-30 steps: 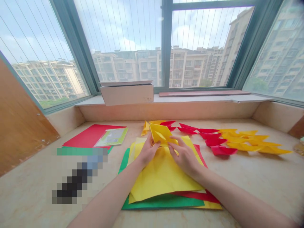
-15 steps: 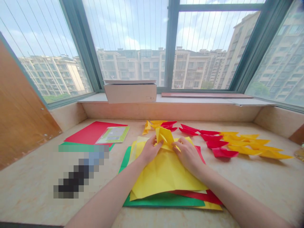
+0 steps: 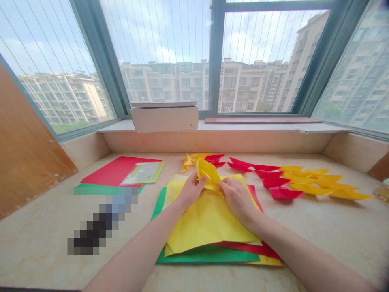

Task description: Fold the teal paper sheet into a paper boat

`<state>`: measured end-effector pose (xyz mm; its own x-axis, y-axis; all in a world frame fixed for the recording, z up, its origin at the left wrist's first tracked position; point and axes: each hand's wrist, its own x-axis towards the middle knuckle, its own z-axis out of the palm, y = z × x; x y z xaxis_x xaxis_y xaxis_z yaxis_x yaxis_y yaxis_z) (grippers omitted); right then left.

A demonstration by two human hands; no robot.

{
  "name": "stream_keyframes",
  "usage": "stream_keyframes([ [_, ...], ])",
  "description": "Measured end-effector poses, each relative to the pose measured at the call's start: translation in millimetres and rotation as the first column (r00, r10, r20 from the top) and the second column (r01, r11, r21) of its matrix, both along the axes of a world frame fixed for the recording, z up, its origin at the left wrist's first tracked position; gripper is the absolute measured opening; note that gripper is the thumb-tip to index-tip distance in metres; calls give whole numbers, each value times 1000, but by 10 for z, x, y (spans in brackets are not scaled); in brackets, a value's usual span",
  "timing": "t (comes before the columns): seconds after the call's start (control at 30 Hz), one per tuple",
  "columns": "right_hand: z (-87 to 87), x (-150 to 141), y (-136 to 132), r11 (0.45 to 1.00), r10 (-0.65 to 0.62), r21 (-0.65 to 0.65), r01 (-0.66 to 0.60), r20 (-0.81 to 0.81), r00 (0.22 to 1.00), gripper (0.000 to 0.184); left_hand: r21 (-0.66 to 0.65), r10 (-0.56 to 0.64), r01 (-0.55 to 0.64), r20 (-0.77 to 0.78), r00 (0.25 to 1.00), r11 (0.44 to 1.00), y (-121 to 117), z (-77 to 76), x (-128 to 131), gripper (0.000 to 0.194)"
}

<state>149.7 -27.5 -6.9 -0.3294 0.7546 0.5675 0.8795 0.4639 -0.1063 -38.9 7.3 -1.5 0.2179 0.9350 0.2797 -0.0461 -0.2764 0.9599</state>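
A partly folded piece of yellow paper point(image 3: 208, 170) stands up between my hands, above a stack of paper. My left hand point(image 3: 193, 188) pinches its left side, thumb in front. On its right lower edge, my right hand point(image 3: 234, 194) is closed with the fingertips on the paper. Beneath both hands lies a creased yellow sheet point(image 3: 209, 219), on top of red sheets and a green sheet point(image 3: 209, 256). Some of my fingertips are hidden behind the folded paper.
Folded red paper boats point(image 3: 284, 194) and yellow paper boats point(image 3: 349, 194) sit at the right. Further left are red sheets point(image 3: 106, 172) under a green-edged packet point(image 3: 142, 172), and a blurred-out object point(image 3: 97, 227). A white box point(image 3: 164, 119) stands on the window sill.
The folded yellow paper now leans a little more to the left between my hands. My fingers have shifted slightly closer together on it. The whole view has moved slightly.
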Motion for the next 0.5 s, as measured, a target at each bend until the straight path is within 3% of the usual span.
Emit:
stream_keyframes([
  [0.1,2,14,10,1000,10,-12,-11,-81,997,22,-91,-58,69,119,991,993,-13,-2,-7,49],
  [0.2,-8,22,10,996,65,63,-57,-140,988,29,-203,-31,79,231,972,976,-16,-8,-26,57],
  [0.4,-48,-12,-36,945,201,283,-164,-108,974,47,-305,-84,268,502,861,914,-14,20,-49,78],
  [0.5,-22,-16,-70,923,248,324,-209,-85,965,52,-338,-64,281,530,845,898,-34,54,-52,84],
])
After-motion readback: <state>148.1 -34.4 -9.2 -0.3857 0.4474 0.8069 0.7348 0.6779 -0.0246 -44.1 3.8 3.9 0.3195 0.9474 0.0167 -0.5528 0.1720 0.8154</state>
